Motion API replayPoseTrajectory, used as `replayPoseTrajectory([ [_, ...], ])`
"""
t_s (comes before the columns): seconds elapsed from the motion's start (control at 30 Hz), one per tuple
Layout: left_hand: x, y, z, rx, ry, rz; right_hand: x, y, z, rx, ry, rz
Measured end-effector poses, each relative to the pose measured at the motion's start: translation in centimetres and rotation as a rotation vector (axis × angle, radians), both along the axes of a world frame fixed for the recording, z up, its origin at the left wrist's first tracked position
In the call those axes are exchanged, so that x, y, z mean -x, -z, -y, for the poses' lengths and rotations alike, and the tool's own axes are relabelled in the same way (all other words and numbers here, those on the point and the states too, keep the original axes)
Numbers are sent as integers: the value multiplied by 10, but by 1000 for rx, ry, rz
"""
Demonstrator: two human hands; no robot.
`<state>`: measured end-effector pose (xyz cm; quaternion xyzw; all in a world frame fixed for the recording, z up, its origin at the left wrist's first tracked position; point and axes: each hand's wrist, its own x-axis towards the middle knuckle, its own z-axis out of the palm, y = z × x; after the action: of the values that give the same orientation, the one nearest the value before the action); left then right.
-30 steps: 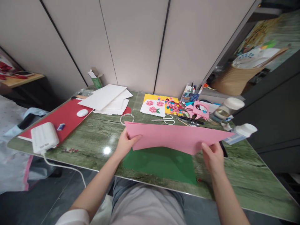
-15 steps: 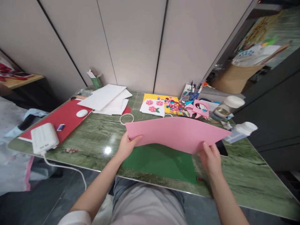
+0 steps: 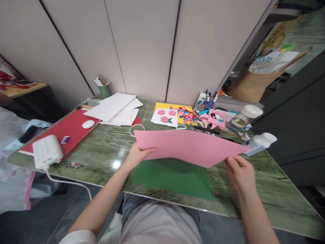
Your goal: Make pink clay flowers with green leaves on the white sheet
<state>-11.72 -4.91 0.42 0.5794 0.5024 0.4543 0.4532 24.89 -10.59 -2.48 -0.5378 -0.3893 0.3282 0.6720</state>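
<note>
A sheet of pink paper [image 3: 185,145] is held up above the table, slightly bowed. My left hand [image 3: 138,155] grips its left end with the thumb on the near face and the other fingers behind. My right hand [image 3: 240,169] pinches the lower edge near the right corner. Beneath it a green sheet [image 3: 175,178] lies flat at the table's near edge, its far part hidden by the pink one. Just beyond the pink sheet lies a white card [image 3: 158,119] with pink bead-like flowers and a green leaf.
Colourful small balls [image 3: 188,117] lie on a yellow sheet [image 3: 159,106]. Pink paper scraps [image 3: 215,117] and two bottles [image 3: 243,118] stand at the right. White sheets [image 3: 111,106], a red sheet [image 3: 58,132] and a white power bank [image 3: 47,151] with a cable occupy the left.
My right hand has shifted right along the pink sheet's lower edge towards its corner. The sheet's bow has changed, and pens behind it now show. My left hand stays about where it was.
</note>
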Motion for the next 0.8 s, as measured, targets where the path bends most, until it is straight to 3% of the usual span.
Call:
replayPoseTrajectory([
  [0.43,-1,-1,-2,-22,17,6,-11,-6,-2,49,-60,-99],
  [0.8,-2,-3,-1,-2,12,18,-26,-1,3,158,36,142],
])
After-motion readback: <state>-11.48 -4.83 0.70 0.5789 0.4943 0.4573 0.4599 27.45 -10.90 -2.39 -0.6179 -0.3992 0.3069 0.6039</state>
